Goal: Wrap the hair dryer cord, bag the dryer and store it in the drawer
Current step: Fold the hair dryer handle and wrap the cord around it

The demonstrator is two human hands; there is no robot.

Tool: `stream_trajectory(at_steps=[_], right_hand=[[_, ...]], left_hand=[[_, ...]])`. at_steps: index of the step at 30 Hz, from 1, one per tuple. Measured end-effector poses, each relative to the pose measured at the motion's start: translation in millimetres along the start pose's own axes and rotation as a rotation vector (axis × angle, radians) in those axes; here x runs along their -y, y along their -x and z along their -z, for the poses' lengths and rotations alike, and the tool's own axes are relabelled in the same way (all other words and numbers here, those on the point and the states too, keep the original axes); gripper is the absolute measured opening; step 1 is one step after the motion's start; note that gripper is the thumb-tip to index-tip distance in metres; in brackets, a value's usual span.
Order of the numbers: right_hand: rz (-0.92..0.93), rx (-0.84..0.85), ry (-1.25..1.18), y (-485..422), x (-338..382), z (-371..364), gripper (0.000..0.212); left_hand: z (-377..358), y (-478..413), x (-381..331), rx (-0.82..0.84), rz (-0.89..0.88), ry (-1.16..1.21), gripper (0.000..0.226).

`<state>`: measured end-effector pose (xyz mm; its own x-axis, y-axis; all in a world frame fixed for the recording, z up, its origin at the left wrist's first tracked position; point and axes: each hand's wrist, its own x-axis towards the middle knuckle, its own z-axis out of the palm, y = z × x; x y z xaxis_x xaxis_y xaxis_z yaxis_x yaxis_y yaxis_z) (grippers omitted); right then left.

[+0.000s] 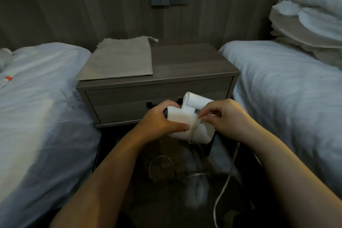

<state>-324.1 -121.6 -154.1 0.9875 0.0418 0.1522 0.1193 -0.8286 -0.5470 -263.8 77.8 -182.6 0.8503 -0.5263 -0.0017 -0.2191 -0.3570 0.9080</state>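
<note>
I observe my left hand [159, 122] closed around the white hair dryer [187, 116], held before the shut drawer [129, 102], while my right hand [222, 116] pinches the cord [224, 185] against its body, the bag [118, 61] lying flat on the nightstand [188, 61].

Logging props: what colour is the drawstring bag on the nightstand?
Plain grey-beige bag, no pattern visible; head view.
</note>
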Motion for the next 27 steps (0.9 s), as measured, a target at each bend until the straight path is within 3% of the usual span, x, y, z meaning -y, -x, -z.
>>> stream_trajectory(at_steps=[3, 8, 14, 18, 21, 23, 25, 27], right_hand=[[0.060, 0.014, -0.020, 0.4, -2.1, 0.9, 0.019], [-0.012, -0.140, -0.125, 2.6, 2.5, -3.7, 0.017], [0.002, -0.267, 0.003, 6.6, 8.5, -11.7, 0.022], [-0.047, -0.153, -0.021, 3.8, 10.5, -10.8, 0.020], [-0.042, 0.021, -0.161, 2.0, 3.4, -0.3, 0.010], [-0.008, 0.144, -0.252, 2.7, -4.6, 12.7, 0.018], [-0.019, 0.211, -0.223, 3.4, -10.9, 20.8, 0.020], [-0.076, 0.159, -0.087, 2.0, -14.5, 23.0, 0.008]], left_hand=[[-1.4, 1.4, -0.4, 0.042, 0.000, -0.006, 0.048], [-5.7, 0.5, 0.1, 0.039, -0.005, -0.046, 0.045], [-9.9, -0.2, 0.9, -0.008, 0.006, -0.055, 0.043], [-9.0, -1.4, 3.4, -0.036, -0.004, -0.169, 0.048], [-5.5, -1.5, 5.6, -0.023, -0.006, -0.233, 0.052], [-2.2, -1.8, 6.7, -0.002, -0.017, -0.245, 0.051], [-0.1, -2.7, 7.1, 0.028, -0.029, -0.252, 0.051], [-0.5, -2.9, 6.7, 0.078, -0.018, -0.277, 0.051]])
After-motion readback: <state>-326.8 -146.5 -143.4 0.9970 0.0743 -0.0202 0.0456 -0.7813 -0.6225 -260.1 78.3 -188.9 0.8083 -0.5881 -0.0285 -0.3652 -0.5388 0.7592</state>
